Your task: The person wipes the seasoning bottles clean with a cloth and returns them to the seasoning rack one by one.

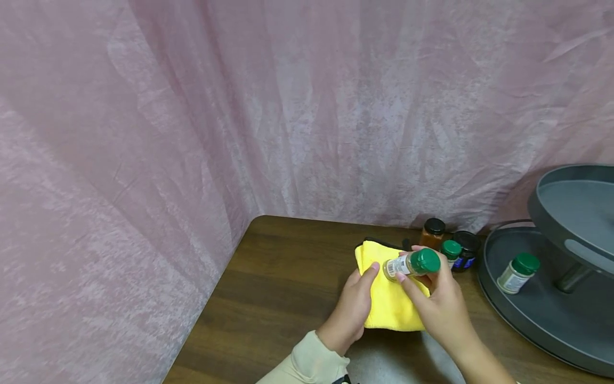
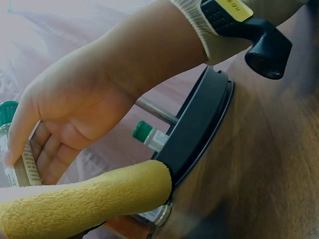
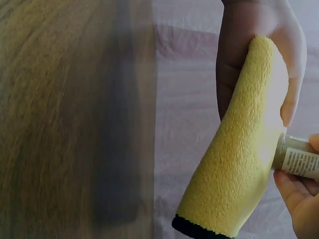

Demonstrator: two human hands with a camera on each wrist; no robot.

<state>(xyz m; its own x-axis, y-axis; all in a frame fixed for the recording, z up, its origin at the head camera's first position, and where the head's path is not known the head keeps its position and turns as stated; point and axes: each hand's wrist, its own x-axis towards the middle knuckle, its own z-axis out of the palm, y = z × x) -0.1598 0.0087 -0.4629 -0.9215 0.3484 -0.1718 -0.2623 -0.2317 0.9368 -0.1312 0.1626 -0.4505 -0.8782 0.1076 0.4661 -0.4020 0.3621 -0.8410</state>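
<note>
My left hand (image 1: 352,304) holds a folded yellow cloth (image 1: 390,309) with dark edging, its thumb over the near face and the other fingers behind. In my right hand (image 1: 443,304) is a small spice jar (image 1: 398,266) with a green cap (image 1: 425,261), gripped between thumb and fingers. The jar lies tilted, with its base against the cloth. Seen from the right wrist, the jar's base (image 3: 280,152) meets the yellow cloth (image 3: 234,134), which drapes over the left palm. The left wrist view shows the printed label (image 2: 30,162) just above the cloth.
To the right stands a dark two-tier round tray (image 1: 499,309), with another green-capped jar (image 1: 515,274) on its lower tier. Behind my right hand are a black-capped orange jar (image 1: 433,232), a green-capped jar (image 1: 451,249) and a dark jar (image 1: 466,250). A pink curtain (image 1: 312,106) hangs behind the wooden table (image 1: 268,277).
</note>
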